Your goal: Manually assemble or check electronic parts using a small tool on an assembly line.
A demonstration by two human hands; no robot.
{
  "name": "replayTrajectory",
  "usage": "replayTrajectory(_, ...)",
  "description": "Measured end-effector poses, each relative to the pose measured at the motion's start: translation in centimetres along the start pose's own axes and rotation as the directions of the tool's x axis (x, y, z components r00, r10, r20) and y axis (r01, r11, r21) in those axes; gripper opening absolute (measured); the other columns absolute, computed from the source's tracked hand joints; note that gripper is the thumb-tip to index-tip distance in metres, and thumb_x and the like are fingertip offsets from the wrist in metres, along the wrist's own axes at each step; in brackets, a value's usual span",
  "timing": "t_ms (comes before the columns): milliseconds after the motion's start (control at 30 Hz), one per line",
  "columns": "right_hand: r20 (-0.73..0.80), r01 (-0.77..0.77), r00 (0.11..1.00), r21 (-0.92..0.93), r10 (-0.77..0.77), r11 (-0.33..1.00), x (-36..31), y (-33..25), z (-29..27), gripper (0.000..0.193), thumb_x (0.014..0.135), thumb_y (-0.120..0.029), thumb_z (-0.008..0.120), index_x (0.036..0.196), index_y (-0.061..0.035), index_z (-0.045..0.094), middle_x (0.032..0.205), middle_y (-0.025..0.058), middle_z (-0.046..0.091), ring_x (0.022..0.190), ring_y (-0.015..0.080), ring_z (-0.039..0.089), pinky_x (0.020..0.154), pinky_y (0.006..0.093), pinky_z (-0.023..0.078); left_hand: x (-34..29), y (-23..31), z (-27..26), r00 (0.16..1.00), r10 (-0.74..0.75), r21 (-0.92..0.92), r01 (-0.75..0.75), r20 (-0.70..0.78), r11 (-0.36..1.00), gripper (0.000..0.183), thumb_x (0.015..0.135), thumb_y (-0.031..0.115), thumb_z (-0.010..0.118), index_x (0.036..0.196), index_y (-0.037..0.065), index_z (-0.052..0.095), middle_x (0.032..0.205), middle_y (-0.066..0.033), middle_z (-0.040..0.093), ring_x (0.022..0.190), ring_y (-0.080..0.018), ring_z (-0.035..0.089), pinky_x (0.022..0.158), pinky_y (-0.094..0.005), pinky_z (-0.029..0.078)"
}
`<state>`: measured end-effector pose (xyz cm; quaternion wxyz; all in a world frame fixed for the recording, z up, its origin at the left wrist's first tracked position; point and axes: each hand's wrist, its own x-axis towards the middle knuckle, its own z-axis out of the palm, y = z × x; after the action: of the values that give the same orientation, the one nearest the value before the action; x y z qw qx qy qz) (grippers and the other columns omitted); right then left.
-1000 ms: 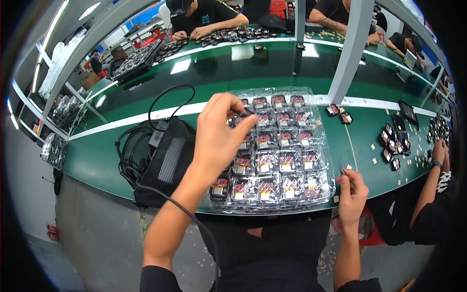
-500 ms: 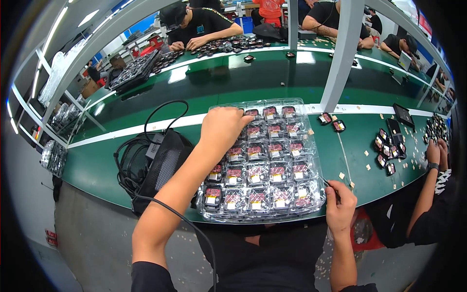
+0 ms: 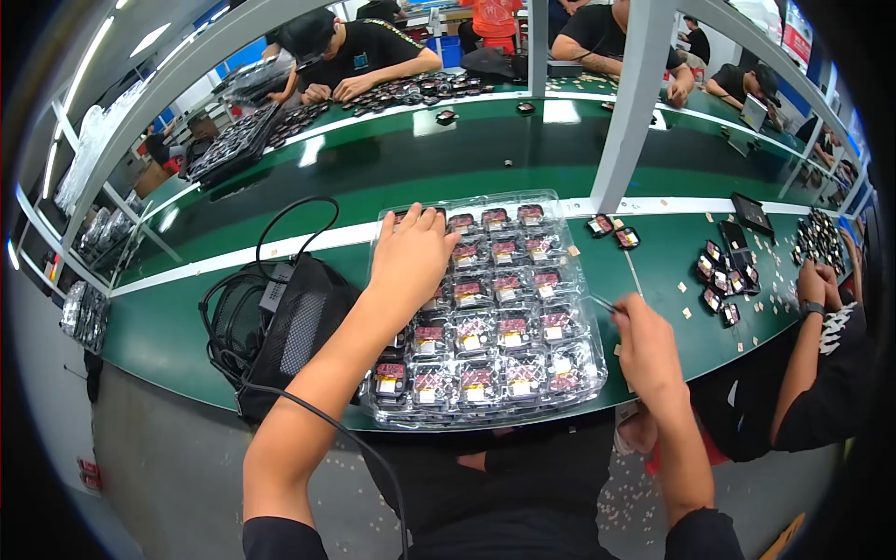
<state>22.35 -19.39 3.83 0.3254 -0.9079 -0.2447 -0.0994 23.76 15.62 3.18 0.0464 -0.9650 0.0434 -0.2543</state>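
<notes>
A clear plastic blister tray [image 3: 581,280] lies on the green table in front of me, its rows of pockets filled with small black cases [image 3: 511,287] bearing red, white and yellow labels. My left hand [image 3: 411,254] rests flat on the tray's upper left part, fingers spread, covering some pockets. Beside the tray's right edge, my right hand [image 3: 649,353] is closed around thin metal tweezers [image 3: 603,304], whose tips point left at the tray's rim. More clear plastic layers seem to be stacked under the tray's front edge.
Left of the tray sits a black mesh bag [image 3: 308,327] with coiled cables. Two loose cases [image 3: 627,238] lie to the right, near a pile of more cases [image 3: 728,280] and scattered pale squares. A grey post [image 3: 635,112] rises behind, before a dark green belt [image 3: 420,154]. Co-workers sit around.
My left hand has spread its fingers flatter over the tray's upper left. My right hand has risen farther along the tray's right edge, and the tweezers show more plainly. The whole view has shifted slightly.
</notes>
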Motion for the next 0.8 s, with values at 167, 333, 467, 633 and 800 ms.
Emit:
replayTrajectory(167, 0.0, 0.019, 1.0, -0.258, -0.02, 0.966, 5.7, 3.1, 1.2, 0.03, 0.094, -0.011, 0.065, 0.12, 0.0002, 0.057, 0.129, 0.0205, 0.054, 0.098, 0.0434, 0.066, 0.081, 0.0526, 0.055, 1.0, 0.7, -1.4, 0.984, -0.031, 0.029, 0.027, 0.176, 0.999, 0.038, 0.106, 0.03, 0.051, 0.125, 0.0, 0.063, 0.135, -0.0148, 0.064, 0.137, -0.0364, 0.051, 0.114, -0.0628, 0.034)
replayTrajectory(333, 0.089, 0.104, 0.993, -0.405, -0.074, 0.908, 9.4, 4.4, 2.3, 0.039, 0.093, -0.018, 0.066, 0.127, -0.0001, 0.058, 0.134, 0.0186, 0.051, 0.097, 0.0396, 0.069, 0.084, 0.0499, 0.057, 0.5, 1.6, -2.5, 0.998, -0.06, 0.088, 0.06, 0.005, 0.994, 0.036, 0.1, 0.026, 0.06, 0.125, 0.002, 0.063, 0.139, -0.0146, 0.06, 0.138, -0.0368, 0.049, 0.115, -0.0595, 0.034)
replayTrajectory(467, 0.108, 0.133, 0.989, -0.395, -0.098, 0.909, 8.8, 3.8, 2.1, 0.031, 0.092, -0.02, 0.067, 0.117, -0.0031, 0.062, 0.128, 0.0167, 0.056, 0.093, 0.0395, 0.069, 0.082, 0.0492, 0.057, -0.2, 5.5, -6.8, 0.983, 0.103, -0.073, -0.115, -0.153, 0.991, 0.037, 0.092, 0.019, 0.068, 0.125, 0.003, 0.063, 0.131, -0.0153, 0.062, 0.133, -0.0362, 0.052, 0.115, -0.0557, 0.036)
replayTrajectory(633, 0.175, 0.081, 0.984, -0.329, -0.024, 0.941, 5.0, 3.0, 0.3, 0.025, 0.09, -0.021, 0.07, 0.107, -0.005, 0.063, 0.109, 0.0145, 0.065, 0.094, 0.0396, 0.069, 0.08, 0.0495, 0.056, -4.3, 11.2, -11.1, 0.898, 0.276, -0.285, -0.38, -0.344, 0.88, 0.028, 0.086, 0.015, 0.069, 0.112, 0.003, 0.07, 0.12, -0.0157, 0.066, 0.122, -0.0348, 0.061, 0.108, -0.054, 0.045)
replayTrajectory(800, -0.188, 0.045, 0.98, -0.108, -0.065, 0.993, 1.6, 3.0, -0.3, 0.02, 0.082, -0.003, 0.072, 0.096, -0.0015, 0.058, 0.109, 0.0135, 0.069, 0.08, 0.0286, 0.068, 0.07, 0.0393, 0.054, -9.3, 15.7, -12.1, 0.829, 0.3, -0.441, -0.517, -0.472, 0.733, 0.031, 0.085, 0.014, 0.065, 0.113, 0.003, 0.07, 0.118, -0.0142, 0.068, 0.117, -0.0317, 0.066, 0.104, -0.0469, 0.052)
